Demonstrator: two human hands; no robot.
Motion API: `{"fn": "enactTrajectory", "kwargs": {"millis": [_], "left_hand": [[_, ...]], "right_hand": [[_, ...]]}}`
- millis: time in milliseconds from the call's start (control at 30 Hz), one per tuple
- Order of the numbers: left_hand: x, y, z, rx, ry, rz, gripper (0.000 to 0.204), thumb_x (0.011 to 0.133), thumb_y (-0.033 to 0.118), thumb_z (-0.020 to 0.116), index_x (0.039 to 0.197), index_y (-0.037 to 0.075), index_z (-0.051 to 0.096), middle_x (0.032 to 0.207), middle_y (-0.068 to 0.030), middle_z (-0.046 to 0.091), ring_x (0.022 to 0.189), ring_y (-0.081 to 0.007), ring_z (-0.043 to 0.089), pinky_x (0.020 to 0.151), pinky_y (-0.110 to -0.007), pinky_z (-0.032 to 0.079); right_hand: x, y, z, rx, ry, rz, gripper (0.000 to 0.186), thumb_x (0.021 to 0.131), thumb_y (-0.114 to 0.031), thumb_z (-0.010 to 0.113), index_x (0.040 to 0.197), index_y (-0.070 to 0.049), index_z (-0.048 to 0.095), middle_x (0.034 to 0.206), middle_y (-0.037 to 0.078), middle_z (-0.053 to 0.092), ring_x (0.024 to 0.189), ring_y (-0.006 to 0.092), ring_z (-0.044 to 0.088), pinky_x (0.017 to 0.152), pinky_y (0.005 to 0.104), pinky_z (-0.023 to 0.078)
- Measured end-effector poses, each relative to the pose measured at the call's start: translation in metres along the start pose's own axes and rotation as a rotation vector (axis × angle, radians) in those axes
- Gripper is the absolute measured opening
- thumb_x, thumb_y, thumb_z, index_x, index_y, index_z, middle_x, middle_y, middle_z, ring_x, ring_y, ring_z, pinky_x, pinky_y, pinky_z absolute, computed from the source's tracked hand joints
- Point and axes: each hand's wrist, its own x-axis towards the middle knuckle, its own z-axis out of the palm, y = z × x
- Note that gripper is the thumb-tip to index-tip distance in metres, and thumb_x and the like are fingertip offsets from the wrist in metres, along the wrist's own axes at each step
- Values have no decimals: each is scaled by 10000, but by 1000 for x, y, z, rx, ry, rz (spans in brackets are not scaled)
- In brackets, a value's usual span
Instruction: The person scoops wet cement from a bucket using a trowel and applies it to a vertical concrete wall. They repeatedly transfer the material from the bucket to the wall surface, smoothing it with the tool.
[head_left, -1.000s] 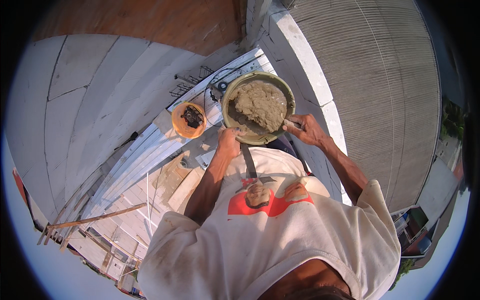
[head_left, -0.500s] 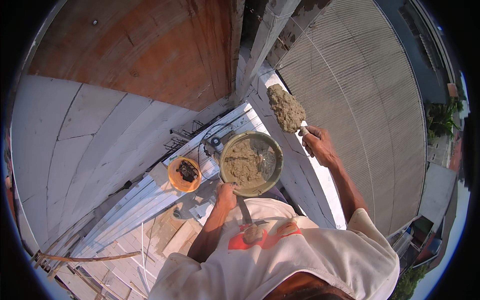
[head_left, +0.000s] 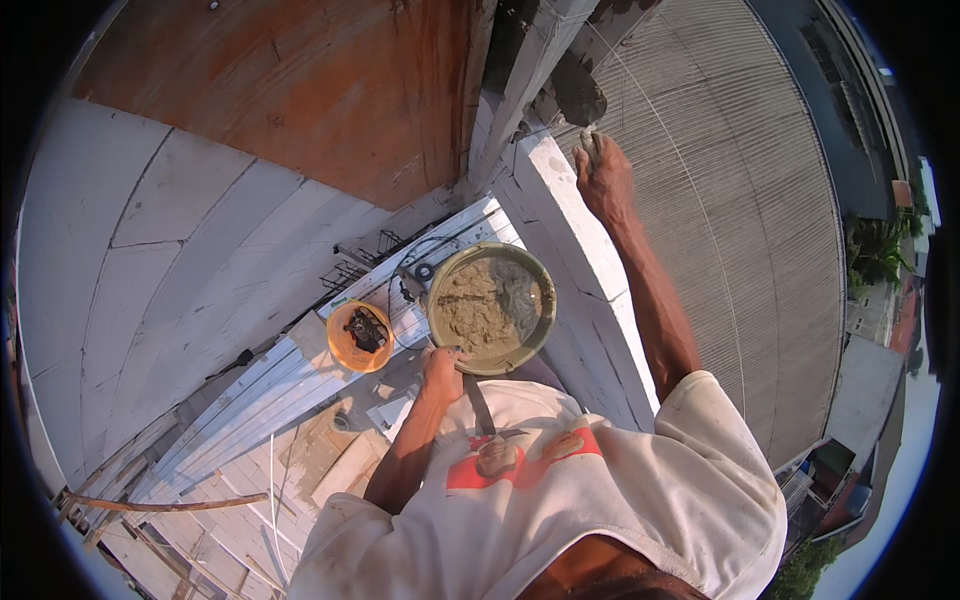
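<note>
My left hand [head_left: 443,374] grips the near-left rim of a round olive bucket [head_left: 546,335], close in front of my body. Wet grey-brown mortar [head_left: 478,312] fills much of it, with a darker, smoother patch on the right side. My right arm reaches far forward, and my right hand [head_left: 606,178] is closed round the handle of a trowel [head_left: 580,95]. The dark trowel blade is up against the rough base of a column [head_left: 620,28] beyond the white wall's end. No heap of mortar shows on the blade's visible face.
An orange bucket [head_left: 335,340] with dark contents stands left on white planks [head_left: 250,415]. A cable and a dark tool [head_left: 410,285] lie beside it. The white block wall [head_left: 590,250] runs along my right, with a corrugated roof [head_left: 740,200] beyond. A brown board [head_left: 300,90] rises ahead-left.
My right hand has moved forward with the trowel to the column. The mortar heap that was on the blade no longer shows. My left hand still grips the bucket, which shifted slightly left.
</note>
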Motion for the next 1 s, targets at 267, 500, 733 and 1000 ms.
{"fn": "enactTrajectory", "kwargs": {"millis": [267,500,733,1000], "left_hand": [[-4,-2,2,93,-52,36,393,755,-106,554,1124,-14,652,1058,-130,659,988,-309,672,873,-417,588],[-1,-4,1,82,-82,33,487,740,-156,542,1217,-89,613,1155,-196,665,1053,-340,679,951,-475,581],[0,-1,-2,164,-130,41,505,760,-153,526,1257,-94,594,1181,-201,655,1063,-343,674,946,-479,588],[-20,7,24,-18,-12,31,484,731,-141,496,1182,-32,632,1114,-135,681,953,-263,677,886,-391,596]], "right_hand": [[-153,-16,-89,-169,-697,23,286,922,-196,693,1099,27,663,971,232,707,820,386,722,708,492,589],[-181,-4,8,-405,-867,-354,249,844,-177,703,1005,13,694,940,203,727,763,336,741,627,451,617],[-170,0,28,-120,-1139,-341,369,821,-236,734,1125,-25,727,818,179,739,739,344,737,657,450,613],[-211,-6,-8,226,-1048,-56,378,902,-308,721,1157,-30,742,938,208,766,774,363,739,752,476,583]]}}
